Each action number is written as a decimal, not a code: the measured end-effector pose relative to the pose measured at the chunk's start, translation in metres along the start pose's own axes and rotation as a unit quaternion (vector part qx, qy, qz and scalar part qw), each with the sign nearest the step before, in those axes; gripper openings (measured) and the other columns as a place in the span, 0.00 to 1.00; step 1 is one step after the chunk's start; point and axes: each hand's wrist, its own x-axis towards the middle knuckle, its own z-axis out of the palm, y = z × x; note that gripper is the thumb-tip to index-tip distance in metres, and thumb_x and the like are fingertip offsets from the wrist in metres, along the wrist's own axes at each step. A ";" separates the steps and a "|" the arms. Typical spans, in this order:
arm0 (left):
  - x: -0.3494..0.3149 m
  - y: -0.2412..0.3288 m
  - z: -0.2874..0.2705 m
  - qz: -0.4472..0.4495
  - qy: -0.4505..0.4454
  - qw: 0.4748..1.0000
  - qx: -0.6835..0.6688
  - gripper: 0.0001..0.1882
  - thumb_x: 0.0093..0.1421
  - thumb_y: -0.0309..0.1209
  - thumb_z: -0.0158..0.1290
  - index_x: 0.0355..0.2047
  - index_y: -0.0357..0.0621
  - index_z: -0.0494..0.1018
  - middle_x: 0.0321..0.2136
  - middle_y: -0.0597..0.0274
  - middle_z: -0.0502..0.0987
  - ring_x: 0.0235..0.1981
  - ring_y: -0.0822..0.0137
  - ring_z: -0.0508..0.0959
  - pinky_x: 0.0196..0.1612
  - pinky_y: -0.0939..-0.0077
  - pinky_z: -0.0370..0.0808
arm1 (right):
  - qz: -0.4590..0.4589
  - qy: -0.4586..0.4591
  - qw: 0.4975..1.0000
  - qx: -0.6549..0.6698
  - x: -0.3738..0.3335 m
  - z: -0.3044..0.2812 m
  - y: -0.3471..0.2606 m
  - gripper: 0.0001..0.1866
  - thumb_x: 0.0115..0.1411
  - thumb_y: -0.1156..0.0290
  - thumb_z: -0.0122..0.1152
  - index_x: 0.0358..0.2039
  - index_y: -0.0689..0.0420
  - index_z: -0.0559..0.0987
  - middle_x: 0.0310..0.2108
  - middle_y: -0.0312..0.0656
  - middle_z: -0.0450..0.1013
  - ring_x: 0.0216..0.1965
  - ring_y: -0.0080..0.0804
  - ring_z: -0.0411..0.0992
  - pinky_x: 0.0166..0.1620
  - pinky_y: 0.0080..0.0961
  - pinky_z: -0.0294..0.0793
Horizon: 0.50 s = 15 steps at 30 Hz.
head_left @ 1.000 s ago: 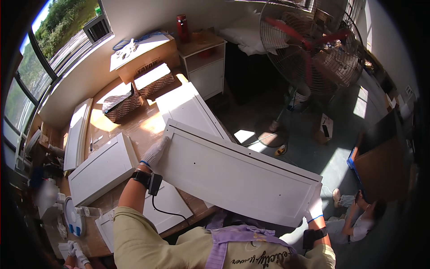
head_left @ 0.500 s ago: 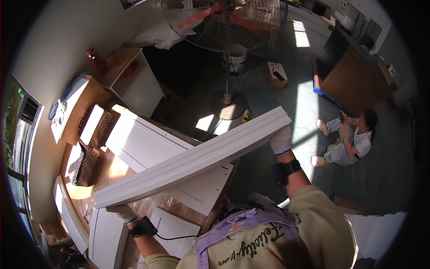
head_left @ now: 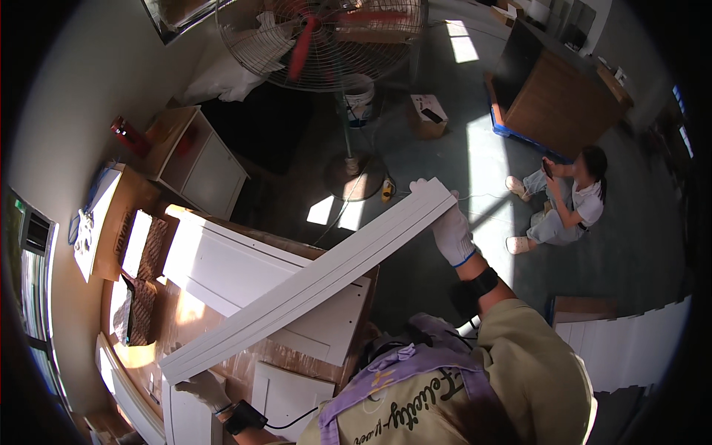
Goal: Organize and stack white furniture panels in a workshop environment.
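A long white board (head_left: 304, 278) with grooves along its length slants across the middle, raised above the worktable. My left hand (head_left: 205, 390), in a white knitted glove, grips its lower left end from beneath. At the upper right end my right hand (head_left: 452, 233), gloved too, is wrapped round the edge, with fingertips showing past the far side. Under the board lies a large white panel (head_left: 204, 256), partly hidden by it. A smaller white panel (head_left: 285, 389) and an upright white piece (head_left: 189, 419) are close to my left forearm.
The wooden worktable (head_left: 178, 326) carries brown quilted packing pieces (head_left: 137, 315) and a cardboard box (head_left: 126, 215). Beyond it stand a white cabinet (head_left: 211, 167) and a caged fan (head_left: 319, 37). A seated person (head_left: 567, 196) holds a phone at the right.
The board's face has tipped more toward view, and my right fingers now show over its far edge. The surroundings have shifted left in the picture.
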 end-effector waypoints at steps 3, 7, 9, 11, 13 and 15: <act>0.002 -0.010 -0.016 0.005 0.022 0.938 0.347 0.27 0.65 0.44 0.34 0.59 0.39 0.51 0.55 0.45 0.61 0.52 0.53 0.67 0.53 0.61 0.65 | 0.000 0.019 1.000 -0.015 0.003 -0.012 0.009 0.29 0.66 0.52 0.28 0.57 0.64 0.57 0.56 0.50 0.58 0.58 0.39 0.56 0.60 0.31 0.52; -0.002 -0.047 -0.038 0.036 0.065 0.906 0.416 0.25 0.62 0.33 0.41 0.58 0.38 0.51 0.53 0.42 0.63 0.49 0.49 0.69 0.48 0.58 0.69 | -0.115 0.108 0.878 -0.452 0.021 -0.038 0.055 0.29 0.67 0.52 0.27 0.47 0.65 0.70 0.43 0.53 0.71 0.45 0.38 0.69 0.48 0.26 0.65; -0.010 -0.005 0.032 0.082 0.122 0.884 0.443 0.26 0.60 0.28 0.41 0.58 0.39 0.50 0.52 0.40 0.63 0.50 0.49 0.68 0.50 0.57 0.68 | -0.048 0.122 0.863 -0.488 0.011 -0.027 0.046 0.20 0.64 0.63 0.34 0.45 0.62 0.71 0.42 0.49 0.71 0.46 0.36 0.69 0.48 0.26 0.67; -0.017 -0.031 0.006 0.062 0.112 0.872 0.472 0.27 0.59 0.26 0.42 0.58 0.39 0.50 0.52 0.40 0.62 0.50 0.49 0.68 0.52 0.58 0.67 | 0.008 0.123 0.850 -0.512 0.008 -0.013 0.049 0.14 0.61 0.73 0.41 0.44 0.59 0.72 0.42 0.45 0.72 0.47 0.35 0.70 0.47 0.27 0.69; -0.014 -0.033 0.031 0.011 0.074 0.953 0.294 0.27 0.60 0.27 0.43 0.59 0.38 0.50 0.55 0.44 0.59 0.53 0.52 0.65 0.56 0.61 0.63 | -0.051 0.156 0.894 -0.416 0.012 -0.031 0.076 0.11 0.60 0.73 0.43 0.38 0.59 0.75 0.37 0.47 0.74 0.43 0.38 0.71 0.43 0.28 0.70; -0.025 -0.030 0.040 -0.032 0.084 0.964 0.250 0.30 0.58 0.30 0.47 0.58 0.36 0.52 0.56 0.44 0.58 0.55 0.51 0.63 0.55 0.61 0.63 | -0.029 0.151 0.907 -0.393 0.010 -0.015 0.074 0.12 0.60 0.72 0.42 0.40 0.59 0.74 0.39 0.46 0.73 0.44 0.37 0.71 0.44 0.28 0.70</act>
